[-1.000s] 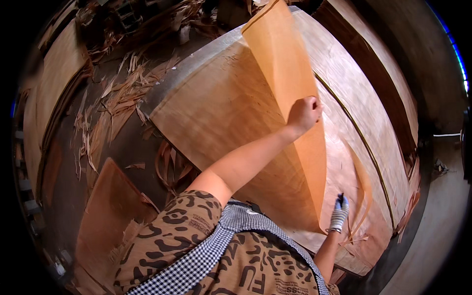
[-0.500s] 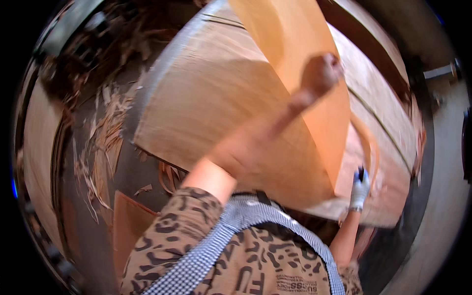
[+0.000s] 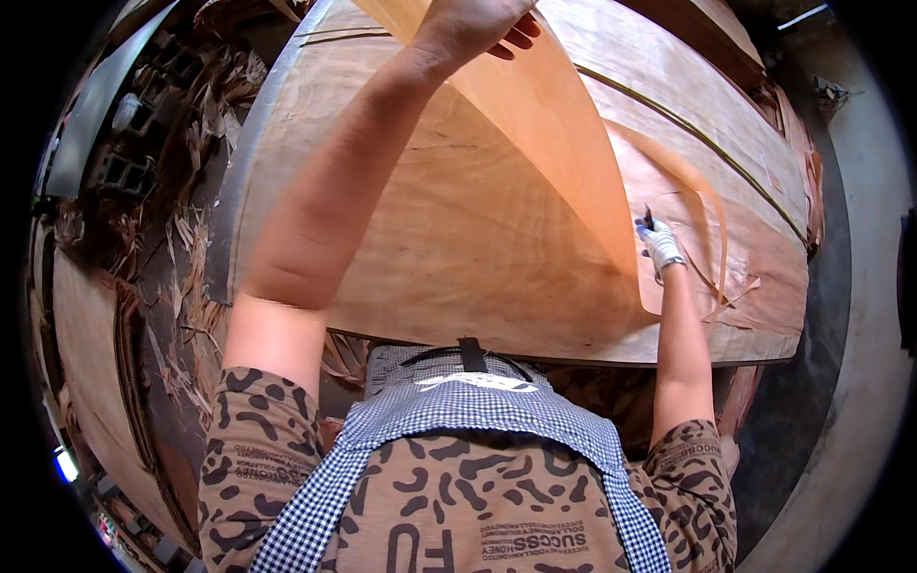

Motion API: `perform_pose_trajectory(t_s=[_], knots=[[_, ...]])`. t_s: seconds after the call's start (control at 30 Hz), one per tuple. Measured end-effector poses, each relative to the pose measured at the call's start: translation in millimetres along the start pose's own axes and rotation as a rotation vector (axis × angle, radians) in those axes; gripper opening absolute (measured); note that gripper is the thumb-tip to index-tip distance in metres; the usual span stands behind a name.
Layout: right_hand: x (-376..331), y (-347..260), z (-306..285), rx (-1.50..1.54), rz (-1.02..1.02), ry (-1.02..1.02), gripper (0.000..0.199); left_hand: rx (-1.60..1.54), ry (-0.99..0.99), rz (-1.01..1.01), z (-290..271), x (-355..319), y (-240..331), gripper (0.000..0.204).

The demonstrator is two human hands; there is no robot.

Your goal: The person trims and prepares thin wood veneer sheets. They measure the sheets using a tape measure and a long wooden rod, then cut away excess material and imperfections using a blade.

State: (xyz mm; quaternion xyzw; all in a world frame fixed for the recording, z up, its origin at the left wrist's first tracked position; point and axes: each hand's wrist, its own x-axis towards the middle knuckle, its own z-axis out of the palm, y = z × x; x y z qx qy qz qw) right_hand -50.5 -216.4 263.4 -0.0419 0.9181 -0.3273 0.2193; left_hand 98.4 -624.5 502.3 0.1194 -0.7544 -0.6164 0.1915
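A large, thin orange-brown wood veneer sheet (image 3: 564, 143) lies slantwise across a broad pile of paler veneer (image 3: 401, 239). Over its far part is my bare left hand (image 3: 473, 29), fingers bent and apart, partly cut off by the top edge of the view. I cannot make out anything in its grasp. To the right of the sheet, my right hand (image 3: 661, 244), in a white glove with bluish fingertips, is closed around a small dark knife (image 3: 649, 218) whose tip points away from me. A narrow curled veneer strip (image 3: 702, 177) loops beyond and beside that hand.
Torn veneer scraps (image 3: 186, 277) litter the floor at the left, near hollow blocks (image 3: 129, 177). Another stack of sheets (image 3: 91, 353) stands at the far left. A dark slit (image 3: 707, 138) runs across the right of the pile. Concrete floor (image 3: 869, 286) lies beyond the right side.
My left arm has swung up and left, its hand going from a fist to bent, parted fingers. My gloved right hand has moved farther away, still with the knife. The view has shifted.
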Motion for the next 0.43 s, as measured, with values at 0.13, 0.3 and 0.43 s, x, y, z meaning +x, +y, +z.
perform_pose_trajectory(t_s=[0.13,0.3,0.43], knots=[[48,32,15,-0.506,-0.034,-0.076,0.027,0.042,0.024,-0.013,4,3,3,0.027],[67,50,22,-0.491,-0.044,-0.135,0.032,0.072,0.056,-0.018,4,7,5,0.027],[75,62,14,-0.237,-0.013,-0.266,0.032,0.048,0.077,0.027,8,16,17,0.027]])
